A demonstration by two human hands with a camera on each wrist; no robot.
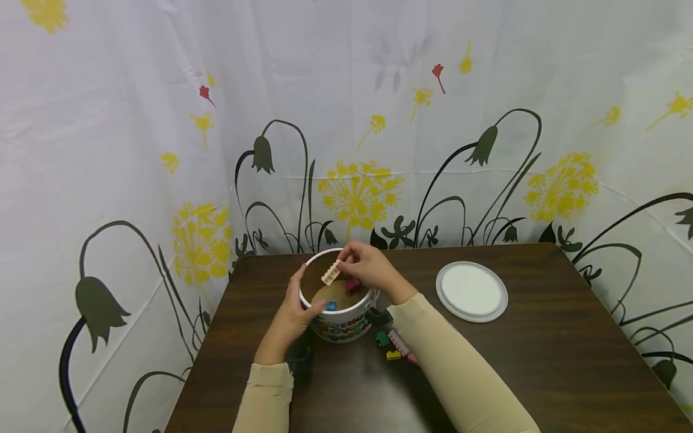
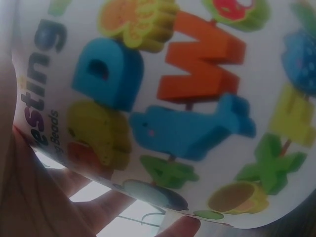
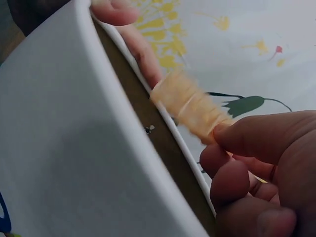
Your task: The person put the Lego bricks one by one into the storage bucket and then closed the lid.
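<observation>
A round white tub (image 1: 340, 329) printed with coloured letters and animals stands on the table. My left hand (image 1: 289, 319) grips its left side, thumb over the rim and fingers spread along the outer wall (image 2: 187, 74). Above the tub's opening my right hand (image 1: 373, 269) pinches a peach toy brick (image 1: 331, 273) between thumb and fingers. The right wrist view shows that brick (image 3: 190, 106) slightly blurred, tilted beside the rim. Inside the tub lie a blue brick (image 1: 331, 306) and a dark pink brick (image 1: 352, 284); part of the interior is hidden.
Right of the tub's base lie a green brick (image 1: 382, 339), a light pink brick (image 1: 398, 343) and a yellow brick (image 1: 393, 355); another pink one is partly behind the right sleeve. A round white lid (image 1: 471, 291) lies farther right. A flowered curtain (image 1: 352, 90) hangs behind the table.
</observation>
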